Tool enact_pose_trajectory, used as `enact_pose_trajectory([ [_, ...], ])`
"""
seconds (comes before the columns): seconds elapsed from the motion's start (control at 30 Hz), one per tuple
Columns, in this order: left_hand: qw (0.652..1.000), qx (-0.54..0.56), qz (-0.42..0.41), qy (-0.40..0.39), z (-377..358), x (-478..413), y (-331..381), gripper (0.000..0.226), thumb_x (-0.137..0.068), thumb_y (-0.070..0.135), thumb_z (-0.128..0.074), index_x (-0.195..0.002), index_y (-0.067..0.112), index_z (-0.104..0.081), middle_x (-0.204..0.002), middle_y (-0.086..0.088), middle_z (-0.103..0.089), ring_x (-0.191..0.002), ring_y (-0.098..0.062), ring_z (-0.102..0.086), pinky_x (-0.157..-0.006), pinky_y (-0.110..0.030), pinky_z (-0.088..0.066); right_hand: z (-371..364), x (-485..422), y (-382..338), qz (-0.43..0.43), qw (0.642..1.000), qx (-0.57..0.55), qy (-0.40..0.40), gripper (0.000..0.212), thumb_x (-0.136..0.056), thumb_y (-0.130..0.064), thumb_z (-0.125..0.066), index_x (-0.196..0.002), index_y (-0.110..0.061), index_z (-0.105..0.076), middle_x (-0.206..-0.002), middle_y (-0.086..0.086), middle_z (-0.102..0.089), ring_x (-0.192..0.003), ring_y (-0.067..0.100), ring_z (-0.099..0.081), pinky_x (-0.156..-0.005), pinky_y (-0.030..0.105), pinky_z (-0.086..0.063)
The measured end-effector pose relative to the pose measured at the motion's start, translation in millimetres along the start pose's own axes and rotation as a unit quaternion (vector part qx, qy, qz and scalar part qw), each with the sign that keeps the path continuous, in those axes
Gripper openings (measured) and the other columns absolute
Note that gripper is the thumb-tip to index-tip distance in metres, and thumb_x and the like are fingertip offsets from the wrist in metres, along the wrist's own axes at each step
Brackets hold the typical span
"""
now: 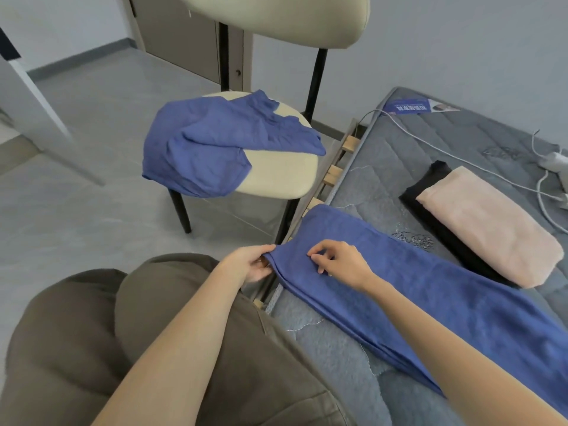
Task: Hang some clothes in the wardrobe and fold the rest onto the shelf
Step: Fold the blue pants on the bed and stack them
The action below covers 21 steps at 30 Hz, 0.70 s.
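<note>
Crumpled blue garment [209,149] draped over chair seat [282,176], centre-left. Left hand [252,265] pinches end corner of long blue garment [430,299] at mattress [415,155] edge. Right hand [341,262] pinches fabric just beside. Its long axis runs from frame centre to lower right. Blue label [412,106], upper right: white writing, unreadable.

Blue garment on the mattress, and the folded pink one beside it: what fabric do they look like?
Blue garment: soft matte knit, probably cotton jersey; it drapes limply with faint fuzz. Folded pink garment: thicker, matte, possibly fleece; plump rounded fold.
</note>
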State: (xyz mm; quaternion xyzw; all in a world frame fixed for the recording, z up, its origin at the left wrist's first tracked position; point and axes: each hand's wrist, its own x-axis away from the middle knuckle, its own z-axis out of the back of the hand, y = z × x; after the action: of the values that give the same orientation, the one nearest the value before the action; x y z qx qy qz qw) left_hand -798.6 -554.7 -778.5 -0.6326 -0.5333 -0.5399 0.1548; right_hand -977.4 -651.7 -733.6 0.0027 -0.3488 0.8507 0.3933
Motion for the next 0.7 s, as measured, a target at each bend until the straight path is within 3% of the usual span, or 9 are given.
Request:
enact_pose_trajectory([
  [0.1,0.999,-0.011,-0.039,0.017,-3.9,7.6,4.2,0.002,-0.091,0.0,-0.057,-0.09,-0.001,-0.055,-0.084,-0.012,-0.057,-0.075,-0.023,-0.056,-0.087,-0.035,-0.046,3.8,-0.4,0.2,-0.003,1.0,-0.027,0.0,0.011,-0.095,-0.022,-0.057,-0.094,-0.025,-0.068,-0.068,-0.007,-0.07,-0.06,0.004,-0.063,-0.074,0.028,-0.055],
  [0.23,0.989,-0.07,-0.133,0.003,-9.0,25.9,7.2,0.011,-0.093,0.005,-0.057,-0.104,0.003,-0.057,-0.096,-0.009,-0.062,-0.095,-0.024,-0.058,-0.087,-0.034,-0.047,16.2,-6.0,-2.8,0.01,0.997,-0.042,0.06,0.014,-0.093,-0.021,-0.057,-0.099,-0.03,-0.066,-0.088,-0.013,-0.069,-0.066,0.003,-0.06,-0.072,0.029,-0.053],
  [0.37,0.952,-0.173,-0.253,-0.028,-3.4,39.8,5.1,0.007,-0.093,0.013,-0.058,-0.094,0.006,-0.059,-0.095,-0.008,-0.064,-0.087,-0.02,-0.061,-0.079,-0.032,-0.049,37.1,-22.8,-16.3,0.065,0.991,-0.024,0.116,0.024,-0.09,-0.014,-0.056,-0.109,-0.029,-0.064,-0.112,-0.008,-0.061,-0.071,0.0,-0.054,-0.077,0.026,-0.047],
  [0.47,0.913,-0.237,-0.332,-0.02,-0.3,46.7,2.0,0.015,-0.087,0.018,-0.063,-0.087,0.005,-0.056,-0.085,-0.01,-0.058,-0.081,-0.022,-0.053,-0.074,-0.036,-0.043,49.6,-39.5,-30.3,0.132,0.987,0.033,0.084,0.035,-0.087,-0.005,-0.056,-0.115,-0.025,-0.061,-0.118,0.0,-0.056,-0.092,0.009,-0.054,-0.091,0.028,-0.044],
  [0.53,0.886,-0.28,-0.369,-0.01,-1.2,51.0,-0.2,0.017,-0.088,0.014,-0.061,-0.09,-0.002,-0.055,-0.081,-0.008,-0.056,-0.075,-0.016,-0.05,-0.07,-0.027,-0.04,52.8,-48.9,-43.1,0.163,0.982,0.09,0.036,0.044,-0.084,-0.002,-0.056,-0.121,-0.026,-0.058,-0.124,0.001,-0.052,-0.114,0.019,-0.045,-0.098,0.026,-0.035],
  [0.6,0.862,-0.31,-0.402,-0.006,-2.5,54.8,-2.6,0.015,-0.089,0.009,-0.057,-0.09,-0.005,-0.053,-0.074,-0.002,-0.053,-0.067,-0.01,-0.046,-0.061,-0.016,-0.037,51.6,-56.1,-57.8,0.197,0.965,0.172,-0.008,0.054,-0.081,0.001,-0.057,-0.127,-0.028,-0.054,-0.127,0.001,-0.048,-0.114,0.022,-0.038,-0.095,0.028,-0.034],
  [0.7,0.846,-0.32,-0.427,-0.015,-3.2,56.7,-5.3,0.01,-0.089,0.006,-0.056,-0.087,-0.003,-0.052,-0.07,0.006,-0.051,-0.066,-0.006,-0.045,-0.058,-0.012,-0.035,46.2,-65.6,-71.8,0.231,0.92,0.315,-0.041,0.059,-0.082,-0.005,-0.059,-0.132,-0.036,-0.049,-0.133,-0.003,-0.045,-0.108,0.022,-0.035,-0.09,0.034,-0.038],
])
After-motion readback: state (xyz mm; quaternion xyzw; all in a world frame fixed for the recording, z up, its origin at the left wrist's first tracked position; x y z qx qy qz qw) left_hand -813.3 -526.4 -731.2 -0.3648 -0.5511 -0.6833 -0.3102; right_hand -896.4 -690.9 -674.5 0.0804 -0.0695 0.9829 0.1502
